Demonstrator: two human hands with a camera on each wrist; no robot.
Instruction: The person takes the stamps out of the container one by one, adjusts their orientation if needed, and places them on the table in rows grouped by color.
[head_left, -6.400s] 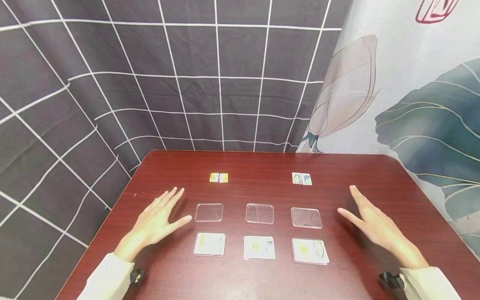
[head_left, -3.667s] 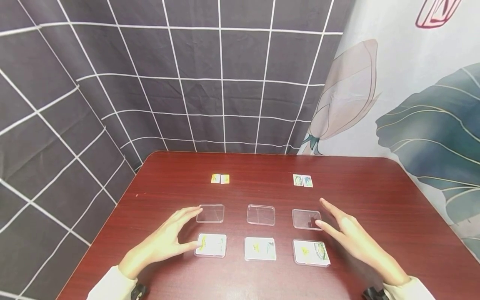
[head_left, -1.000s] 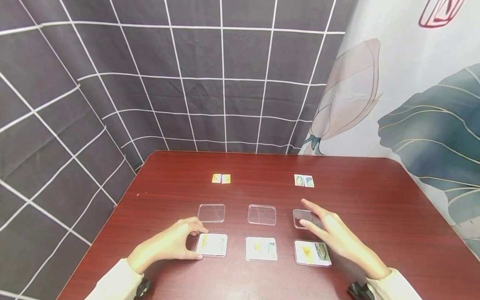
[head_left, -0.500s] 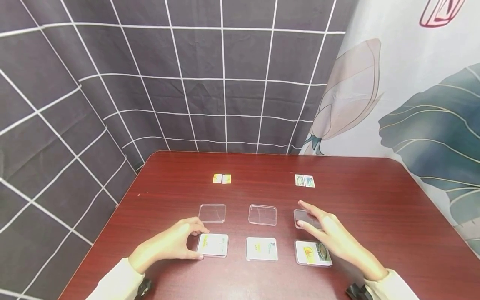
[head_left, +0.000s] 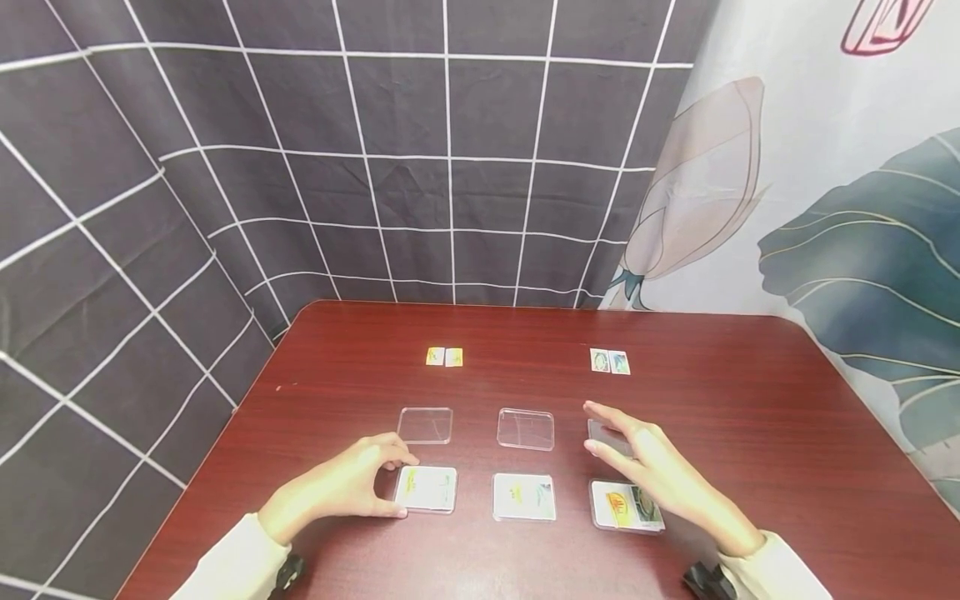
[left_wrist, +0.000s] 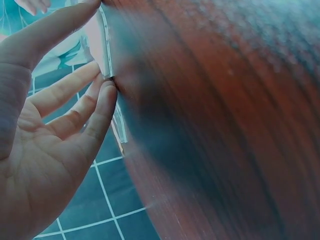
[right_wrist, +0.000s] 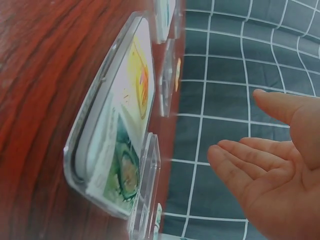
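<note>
In the head view, my left hand (head_left: 341, 483) holds the left filled clear plastic case (head_left: 427, 489) by its left side, thumb at the near corner and curled fingers at the far one. The left wrist view has the thumb and fingertips (left_wrist: 107, 92) at the case's edge (left_wrist: 106, 47). My right hand (head_left: 660, 467) hovers with fingers extended, partly covering the right empty clear case (head_left: 606, 433) and the right filled case (head_left: 618, 506). That filled case carries a white card with a yellow picture and a green stamp-like piece (right_wrist: 122, 172).
A middle filled case (head_left: 523, 497) lies between the hands. Behind it are two empty clear cases, one left (head_left: 425, 426) and one middle (head_left: 525, 430). Farther back lie a yellow stamp pair (head_left: 444, 357) and a green-blue pair (head_left: 609, 361). Curtains (head_left: 487, 192) hang behind the table (head_left: 360, 333).
Both hands have come inward from the table's sides. The left has closed on the left filled case's edge; the right has drifted left over the right-hand cases. The cases stay put.
</note>
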